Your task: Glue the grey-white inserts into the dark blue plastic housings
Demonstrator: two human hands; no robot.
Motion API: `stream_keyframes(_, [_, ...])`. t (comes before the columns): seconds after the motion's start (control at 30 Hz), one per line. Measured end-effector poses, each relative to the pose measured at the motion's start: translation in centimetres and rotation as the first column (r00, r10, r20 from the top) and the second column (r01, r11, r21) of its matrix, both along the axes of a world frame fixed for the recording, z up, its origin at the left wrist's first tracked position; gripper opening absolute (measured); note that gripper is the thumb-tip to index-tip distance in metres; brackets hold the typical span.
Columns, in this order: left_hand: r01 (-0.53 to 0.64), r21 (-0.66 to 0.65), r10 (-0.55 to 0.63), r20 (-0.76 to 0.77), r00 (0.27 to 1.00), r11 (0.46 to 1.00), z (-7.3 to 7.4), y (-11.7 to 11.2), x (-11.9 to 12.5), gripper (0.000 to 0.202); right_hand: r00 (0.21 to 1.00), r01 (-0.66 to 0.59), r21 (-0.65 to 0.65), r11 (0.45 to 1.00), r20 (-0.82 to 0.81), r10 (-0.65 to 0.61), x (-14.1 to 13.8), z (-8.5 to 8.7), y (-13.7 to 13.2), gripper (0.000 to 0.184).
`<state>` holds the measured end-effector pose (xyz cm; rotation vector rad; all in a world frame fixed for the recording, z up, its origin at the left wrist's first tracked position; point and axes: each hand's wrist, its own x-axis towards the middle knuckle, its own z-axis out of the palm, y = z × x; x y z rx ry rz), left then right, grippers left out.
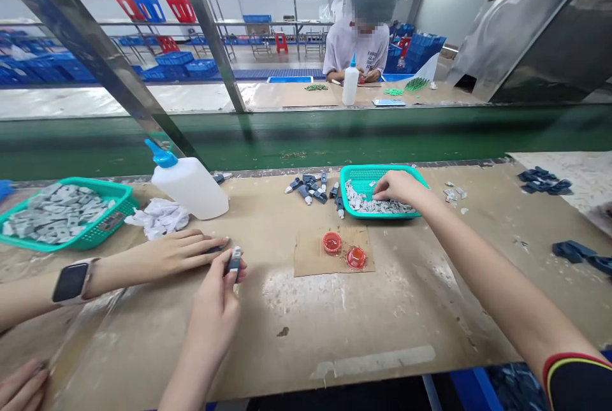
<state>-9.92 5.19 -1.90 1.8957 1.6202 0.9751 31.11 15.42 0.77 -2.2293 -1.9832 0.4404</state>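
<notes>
My left hand (217,296) pinches a small dark-grey plastic part with a light-grey end (234,263), held upright just above the table. My right hand (399,188) reaches into a green plastic basket (354,173) of small light-grey plastic pieces (377,206). Its fingertips are drawn together at the pieces, and what lies between them is hidden. In front of that basket, two red caps (356,257) with wet-looking contents rest on a cardboard square (310,261). Several dark-grey parts with light-grey ends (310,188) lie in a pile left of the basket.
A co-worker's hand (191,250) with a watch lies flat near my left hand; another hand (23,387) shows at lower left. A white bottle (191,188), crumpled tissue (160,218) and a second green basket (90,239) stand left. Beyond the green belt (296,137) sits a person (358,48).
</notes>
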Motion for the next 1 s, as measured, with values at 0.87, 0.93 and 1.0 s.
stream_keyframes(0.87, [0.304, 0.069, -0.280, -0.237, 0.930, 0.950, -0.1, 18.2, 9.0, 0.032, 0.703, 0.317, 0.144, 0.938, -0.699, -0.130, -1.2, 0.3, -11.3, 0.021])
stream_keyframes(0.93, [0.271, 0.085, -0.261, -0.109, 0.959, 0.959, 0.4, 17.2, 8.3, 0.029, 0.594, 0.361, 0.103, 0.927, -0.791, -0.143, -2.7, -0.2, -13.6, 0.025])
stream_keyframes(1.0, [0.228, 0.081, -0.231, 0.029, 0.973, 0.970, 1.0, 15.9, 7.6, 0.031, 0.548, 0.372, 0.073, 0.925, -0.822, -0.156, -4.6, -1.1, -15.1, 0.027])
